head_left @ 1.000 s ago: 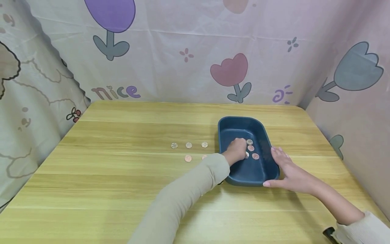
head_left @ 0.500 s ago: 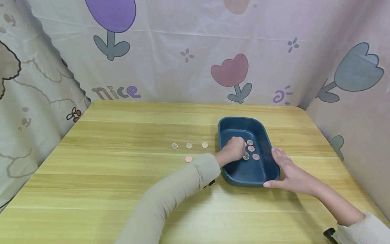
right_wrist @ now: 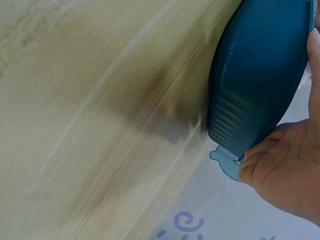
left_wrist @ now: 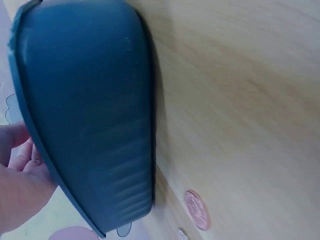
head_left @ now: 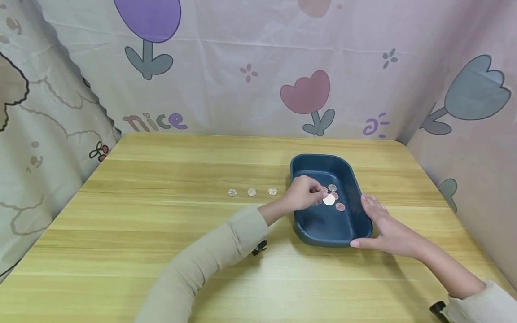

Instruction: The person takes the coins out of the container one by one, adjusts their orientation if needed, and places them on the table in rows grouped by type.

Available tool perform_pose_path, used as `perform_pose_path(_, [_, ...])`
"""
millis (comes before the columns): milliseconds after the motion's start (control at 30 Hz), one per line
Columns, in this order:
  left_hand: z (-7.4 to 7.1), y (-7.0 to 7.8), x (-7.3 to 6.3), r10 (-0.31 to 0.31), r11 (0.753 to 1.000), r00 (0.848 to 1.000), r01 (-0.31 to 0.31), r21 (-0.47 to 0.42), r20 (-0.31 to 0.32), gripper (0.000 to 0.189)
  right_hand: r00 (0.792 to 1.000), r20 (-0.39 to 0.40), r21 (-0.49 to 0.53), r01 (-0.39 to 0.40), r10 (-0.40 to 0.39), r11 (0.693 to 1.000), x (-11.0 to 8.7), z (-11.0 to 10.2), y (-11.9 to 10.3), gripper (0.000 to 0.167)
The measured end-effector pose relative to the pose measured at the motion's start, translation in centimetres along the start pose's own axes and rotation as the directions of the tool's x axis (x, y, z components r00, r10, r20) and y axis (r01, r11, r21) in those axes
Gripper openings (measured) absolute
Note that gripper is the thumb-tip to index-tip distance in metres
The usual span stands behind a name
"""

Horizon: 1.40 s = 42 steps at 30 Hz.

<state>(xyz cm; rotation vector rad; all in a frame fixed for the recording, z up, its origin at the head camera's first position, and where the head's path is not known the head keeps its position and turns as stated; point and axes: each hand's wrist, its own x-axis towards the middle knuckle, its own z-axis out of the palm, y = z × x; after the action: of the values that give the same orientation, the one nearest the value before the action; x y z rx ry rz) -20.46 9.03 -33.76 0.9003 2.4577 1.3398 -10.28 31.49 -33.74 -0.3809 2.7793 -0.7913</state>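
A dark blue tray (head_left: 323,229) stands on the right half of the table with several coins in it, among them a copper coin (head_left: 340,207) and a silvery coin (head_left: 332,188). Over the tray, my left hand (head_left: 300,193) pinches a bright coin (head_left: 329,199) between thumb and fingertips, its face catching the light. The left wrist view has the left hand (left_wrist: 25,185) at the tray's rim, its fingertips hidden behind the wall. My right hand (head_left: 383,224) rests against the tray's right side, thumb and fingers spread along the rim (right_wrist: 295,95).
Left of the tray a row of coins lies on the wooden table (head_left: 141,202): a left coin (head_left: 232,193), a middle coin (head_left: 251,192) and a right coin (head_left: 272,191). A copper coin (left_wrist: 196,210) lies beside the tray. Printed curtains (head_left: 218,89) enclose the table's back and sides.
My left hand has opened out from a fist-like pose low in the tray, lifting a coin and shifting left. The left sleeve now covers the copper coins of the front row. The right hand stays put.
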Motion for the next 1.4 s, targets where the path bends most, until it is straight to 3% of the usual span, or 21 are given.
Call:
perform_pose_path(267, [-1.3, -0.9, -1.4, -0.004, 0.989, 0.999, -0.004, -0.151, -0.05, 0.015, 1.0, 0.001, 0.011, -0.005, 0.005, 1.0, 0.0, 0.0, 0.0, 0.116])
perform_pose_path(767, [-5.2, -3.2, -5.2, -0.063, 0.976, 0.983, 0.025, -0.215, -0.174, 0.015, 1.0, 0.01, 0.018, -0.007, 0.007, 1.0, -0.1, -0.1, 0.0, 0.116])
perform_pose_path(1167, [-9.4, -6.1, -8.4, -0.144, 0.983, 0.961, 0.113, -0.142, -0.234, 0.019, 1.0, 0.003, 0.025, 0.008, -0.008, 1.0, -0.1, -0.2, 0.1, 0.114])
perform_pose_path(1400, [-12.3, -9.1, -10.9, -0.193, 0.981, 0.946, 0.179, -0.078, -0.261, 0.019, 1.0, 0.003, 0.031, 0.015, -0.015, 0.999, -0.1, 0.0, 0.1, 0.115])
